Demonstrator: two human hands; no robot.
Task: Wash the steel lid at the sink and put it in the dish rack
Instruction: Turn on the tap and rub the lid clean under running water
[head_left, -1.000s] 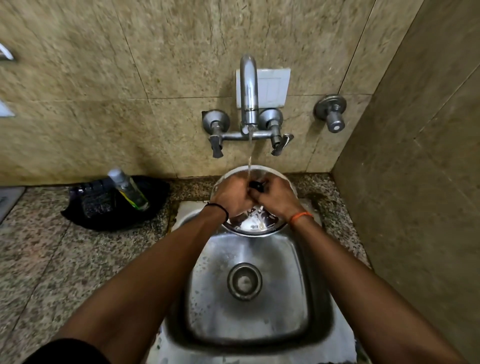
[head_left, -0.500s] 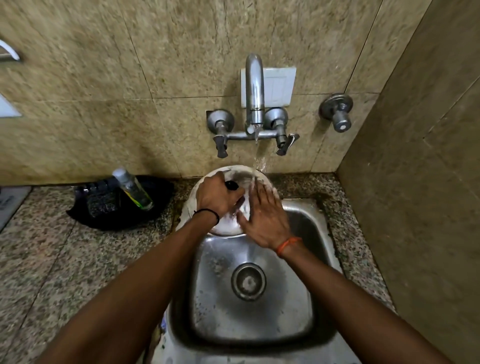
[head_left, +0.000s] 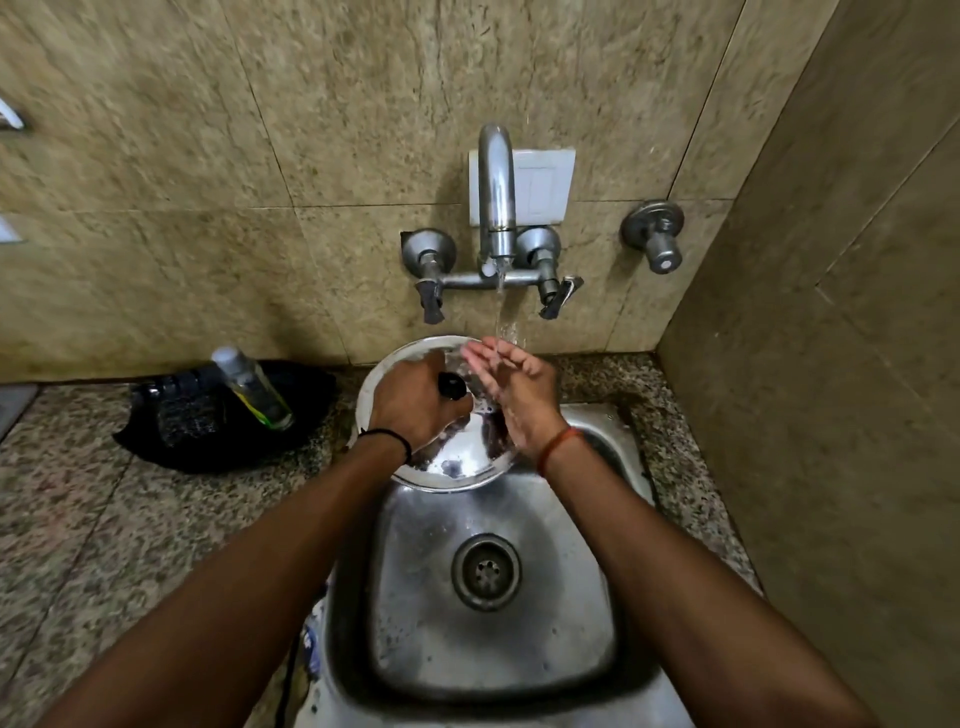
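Head view, one steel lid (head_left: 457, 462), two hands (head_left: 415, 405), one tap (head_left: 496, 192)

A wet, mirror-bright steel lid (head_left: 457, 462) is seen above a duller, water-spotted stainless sink (head_left: 498, 639). Chromed metal is shown on the tap (head_left: 496, 192), speckled polished granite on the counter (head_left: 104, 519), and mottled glazed tile on the wall (head_left: 311, 130).

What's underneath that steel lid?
Under the lid lies the sink basin, its drain showing. The left hand holds its knob; the lid hides the basin's back edge.
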